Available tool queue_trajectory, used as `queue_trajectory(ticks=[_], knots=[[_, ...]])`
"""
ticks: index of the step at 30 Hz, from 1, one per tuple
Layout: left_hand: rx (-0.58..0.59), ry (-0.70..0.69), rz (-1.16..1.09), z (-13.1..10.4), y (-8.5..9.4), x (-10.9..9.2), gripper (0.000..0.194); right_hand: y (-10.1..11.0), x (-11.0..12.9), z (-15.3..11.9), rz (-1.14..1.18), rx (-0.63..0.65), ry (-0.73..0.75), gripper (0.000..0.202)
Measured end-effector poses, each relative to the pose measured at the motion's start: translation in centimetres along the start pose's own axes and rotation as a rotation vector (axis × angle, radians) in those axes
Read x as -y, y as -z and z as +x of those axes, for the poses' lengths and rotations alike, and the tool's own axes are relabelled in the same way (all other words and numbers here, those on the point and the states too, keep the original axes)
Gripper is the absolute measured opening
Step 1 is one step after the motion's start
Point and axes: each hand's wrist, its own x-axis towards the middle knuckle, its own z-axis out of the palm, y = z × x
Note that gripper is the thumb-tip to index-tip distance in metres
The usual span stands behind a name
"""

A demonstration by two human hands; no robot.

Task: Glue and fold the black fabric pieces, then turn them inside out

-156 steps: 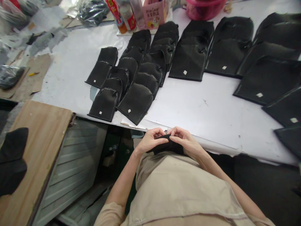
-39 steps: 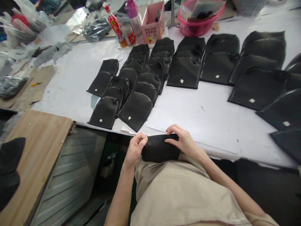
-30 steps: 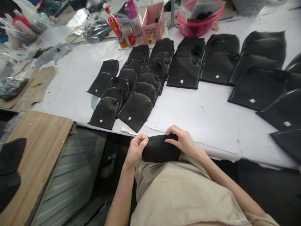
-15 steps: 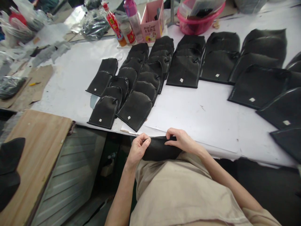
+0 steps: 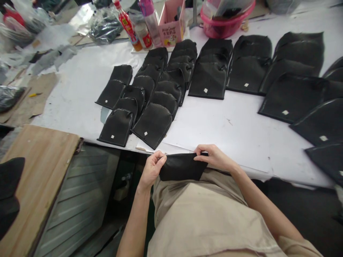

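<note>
A black leather-like piece (image 5: 182, 167) is stretched between my two hands, over my lap at the table's front edge. My left hand (image 5: 153, 168) pinches its upper left corner between thumb and forefinger. At the upper right corner, my right hand (image 5: 211, 156) grips the top edge with thumb and fingertips. Just beyond, overlapping black pieces lie in rows, the nearest being a stack (image 5: 154, 125) with a small white sticker on its front piece. Another stickered stack (image 5: 116, 126) lies left of it.
More black pieces (image 5: 297, 96) fan out along the white-covered table (image 5: 214, 128) to the right. At the back stand a red-labelled bottle (image 5: 127, 25), a pink box (image 5: 171, 25) and a pink basin (image 5: 227, 21). A wooden board (image 5: 40, 171) with black pieces is at the left.
My right hand has shifted slightly right along the top edge, and the black piece is now spread wider and flatter between my hands. The whole view has moved a little.
</note>
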Motion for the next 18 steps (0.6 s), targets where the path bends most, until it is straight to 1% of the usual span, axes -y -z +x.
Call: queue_trajectory(ticks=[3,8,10,12,14,16,18], knots=[[0.003,-0.005,-0.014,0.0,-0.1,0.0,0.034,-0.5,-0.3,0.0,0.018,-0.082,-0.019,0.023],[-0.002,-0.017,-0.028,0.1,-0.4,0.0,0.034,-0.8,-1.2,0.2,0.060,-0.117,-0.026,0.026],[-0.012,-0.015,-0.038,0.1,-0.5,0.0,0.034,-0.8,-1.3,0.3,0.078,-0.126,-0.051,0.027],[-0.027,-0.013,-0.055,0.0,-0.6,0.1,0.034,-0.7,-1.3,0.3,0.145,-0.149,-0.089,0.030],[-0.039,-0.013,-0.083,0.0,-0.5,0.2,0.034,-0.7,-1.2,0.3,0.269,-0.183,-0.129,0.035],[-0.045,-0.011,-0.118,-0.1,-0.4,0.3,0.033,-0.8,-1.2,0.3,0.368,-0.236,-0.163,0.038],[-0.047,-0.009,-0.154,-0.1,-0.3,0.3,0.033,-1.0,-1.3,0.1,0.398,-0.304,-0.191,0.038]])
